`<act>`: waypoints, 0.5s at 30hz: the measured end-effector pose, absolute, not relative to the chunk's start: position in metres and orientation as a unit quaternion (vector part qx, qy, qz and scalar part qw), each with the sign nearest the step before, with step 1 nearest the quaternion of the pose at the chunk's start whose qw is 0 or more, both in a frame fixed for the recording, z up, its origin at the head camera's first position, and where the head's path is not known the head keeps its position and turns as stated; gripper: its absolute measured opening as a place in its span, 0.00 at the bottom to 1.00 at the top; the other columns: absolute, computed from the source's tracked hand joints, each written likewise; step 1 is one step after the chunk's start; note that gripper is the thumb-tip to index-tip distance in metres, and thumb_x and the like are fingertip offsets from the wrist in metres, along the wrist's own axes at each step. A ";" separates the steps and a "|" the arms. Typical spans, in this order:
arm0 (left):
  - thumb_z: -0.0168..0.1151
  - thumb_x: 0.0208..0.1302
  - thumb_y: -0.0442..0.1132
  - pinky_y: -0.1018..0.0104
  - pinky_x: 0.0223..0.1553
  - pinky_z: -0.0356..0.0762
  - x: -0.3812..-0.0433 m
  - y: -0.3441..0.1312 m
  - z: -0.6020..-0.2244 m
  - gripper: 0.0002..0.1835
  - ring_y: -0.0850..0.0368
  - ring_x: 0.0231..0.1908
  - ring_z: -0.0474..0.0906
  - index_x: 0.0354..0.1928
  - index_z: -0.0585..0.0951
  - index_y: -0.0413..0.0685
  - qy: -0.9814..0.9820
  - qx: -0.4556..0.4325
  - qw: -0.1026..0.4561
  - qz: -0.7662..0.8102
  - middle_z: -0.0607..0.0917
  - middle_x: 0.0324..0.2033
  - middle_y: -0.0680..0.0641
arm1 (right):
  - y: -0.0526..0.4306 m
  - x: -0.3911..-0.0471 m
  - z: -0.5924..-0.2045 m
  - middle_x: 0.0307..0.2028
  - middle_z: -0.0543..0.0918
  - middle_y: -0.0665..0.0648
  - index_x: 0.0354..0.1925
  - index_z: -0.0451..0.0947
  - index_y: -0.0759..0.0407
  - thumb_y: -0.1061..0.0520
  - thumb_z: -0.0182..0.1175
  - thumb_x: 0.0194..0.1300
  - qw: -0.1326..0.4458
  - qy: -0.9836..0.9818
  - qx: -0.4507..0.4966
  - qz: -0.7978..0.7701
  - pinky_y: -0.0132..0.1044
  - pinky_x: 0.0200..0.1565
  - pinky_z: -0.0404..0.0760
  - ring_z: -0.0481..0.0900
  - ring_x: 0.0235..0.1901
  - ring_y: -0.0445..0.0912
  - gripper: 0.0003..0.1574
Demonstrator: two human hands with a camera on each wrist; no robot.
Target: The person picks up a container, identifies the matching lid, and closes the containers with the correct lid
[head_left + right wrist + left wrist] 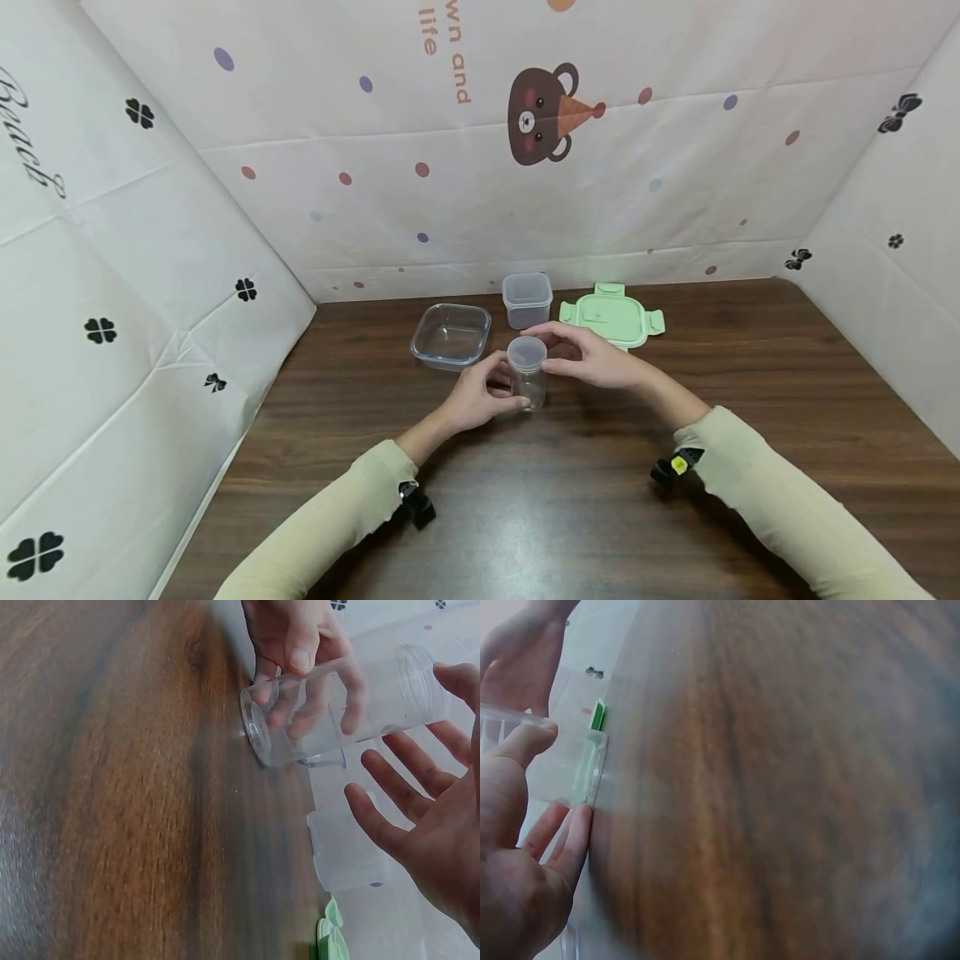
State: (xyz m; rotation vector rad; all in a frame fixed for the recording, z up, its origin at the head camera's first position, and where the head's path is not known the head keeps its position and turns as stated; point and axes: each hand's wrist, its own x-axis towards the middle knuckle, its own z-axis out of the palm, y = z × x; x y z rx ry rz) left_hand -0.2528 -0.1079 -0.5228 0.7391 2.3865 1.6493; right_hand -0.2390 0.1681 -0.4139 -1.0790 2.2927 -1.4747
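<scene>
A clear cylindrical jar with a translucent lid stands upright at the middle of the table. My left hand grips its body from the left; in the right wrist view the left thumb lies across the near side, and the other fingers show through the clear wall. Around the lid is my right hand, its thumb at the right edge and forefinger at the far side. Seen from the right wrist, the remaining fingers of that hand spread below the jar, apart from it.
Behind and left of the jar sits a square glass container. A small translucent plastic box stands behind the jar. Right of that box lies a light green lid with side flaps. A patterned white sheet rises along the table's back edge.
</scene>
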 end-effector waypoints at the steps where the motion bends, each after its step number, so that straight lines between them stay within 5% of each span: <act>1: 0.89 0.59 0.45 0.66 0.52 0.96 -0.253 -0.108 -0.522 0.33 0.57 0.52 0.90 0.65 0.83 0.65 0.795 0.246 0.073 0.550 0.91 0.53 0.48 | 0.168 -0.239 -0.414 0.66 0.88 0.64 0.79 0.72 0.65 0.62 0.66 0.81 0.104 0.779 -0.365 -0.500 0.37 0.67 0.85 0.85 0.64 0.42 0.34; 15: 0.88 0.60 0.43 0.66 0.53 0.96 -0.253 -0.108 -0.521 0.33 0.55 0.53 0.90 0.65 0.83 0.63 0.794 0.244 0.080 0.551 0.90 0.54 0.46 | 0.158 -0.228 -0.424 0.55 0.88 0.66 0.70 0.73 0.63 0.64 0.71 0.77 0.057 0.795 -0.304 -0.522 0.35 0.51 0.91 0.86 0.54 0.47 0.30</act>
